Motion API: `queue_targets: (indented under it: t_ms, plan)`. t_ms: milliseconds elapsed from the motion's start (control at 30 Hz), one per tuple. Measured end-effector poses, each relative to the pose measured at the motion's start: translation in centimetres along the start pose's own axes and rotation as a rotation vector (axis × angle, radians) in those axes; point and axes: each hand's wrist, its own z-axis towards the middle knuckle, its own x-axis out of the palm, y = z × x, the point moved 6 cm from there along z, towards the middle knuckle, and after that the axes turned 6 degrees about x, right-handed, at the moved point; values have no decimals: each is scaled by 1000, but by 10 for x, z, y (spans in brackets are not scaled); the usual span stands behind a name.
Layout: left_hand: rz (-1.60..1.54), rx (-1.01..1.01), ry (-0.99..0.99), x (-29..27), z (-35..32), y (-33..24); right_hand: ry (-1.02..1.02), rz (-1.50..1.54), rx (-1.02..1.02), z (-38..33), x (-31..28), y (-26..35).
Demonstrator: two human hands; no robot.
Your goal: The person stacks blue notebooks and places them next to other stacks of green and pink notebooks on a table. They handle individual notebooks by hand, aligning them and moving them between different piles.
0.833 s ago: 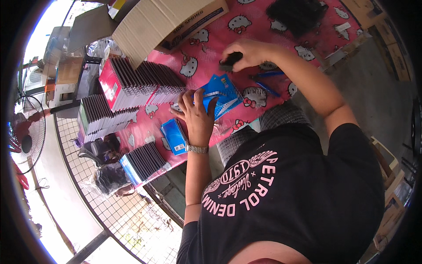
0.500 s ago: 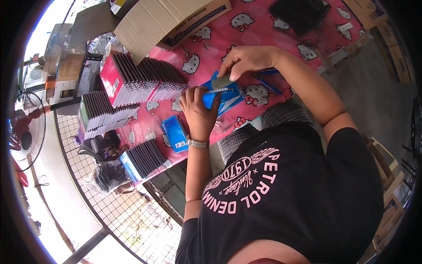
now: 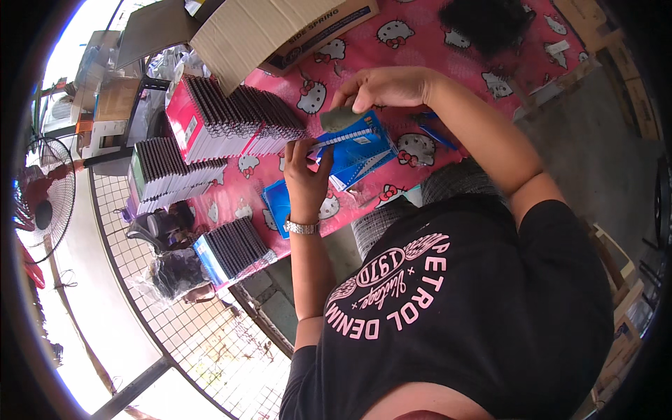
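A blue notebook [image 3: 360, 151] with a white strip of punched holes lies on the table in front of me, on top of other blue covers or sheets. My left hand [image 3: 306, 178], wearing a metal watch, pinches the left end of that strip between thumb and fingers. Above the notebook's far left corner, my right hand [image 3: 383, 89] grips a flat grey-green piece [image 3: 339, 120] between thumb and fingers; its exact kind is unclear. Another blue notebook [image 3: 278, 201] lies partly hidden behind my left wrist.
Stacks of spiral-bound notebooks stand on the left: pink-covered [image 3: 203, 122], green-covered [image 3: 157, 175] and blue-covered [image 3: 231, 250]. A cardboard box [image 3: 325, 33] sits at the far side, with a black tangled pile [image 3: 486, 28] at far right. Thin blue items [image 3: 442, 136] lie right of the notebook.
Both hands have moved a little left. The grey-green piece has gone from over the hole strip to the notebook's far left corner, so more of the blue cover shows.
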Motion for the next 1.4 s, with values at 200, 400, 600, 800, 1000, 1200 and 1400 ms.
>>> queue_targets:
  t_ms: [200, 400, 600, 800, 1000, 1200, 1400]
  plan:
    - [-32, -33, -1, -1, 0, 3, 61, 327, -26, 8, 10, 3]
    - [-37, 18, -13, -1, 2, 2, 82, 29, -58, 17, 13, 6]
    - [-25, -11, -8, -2, 2, 3, 64, 37, -7, 22, 16, 4]
    - [22, -71, 47, -2, 1, 6, -274, -568, 98, 34, -13, -10]
    - [-165, -126, -82, -8, -3, 14, -986, -952, -156, -24, -72, -70]
    - [-232, -300, -134, 3, -30, 39, -961, -1048, 93, -110, 20, -79]
    - [-153, -142, -271, 7, -25, 24, -894, -1222, 92, -134, 31, -116]
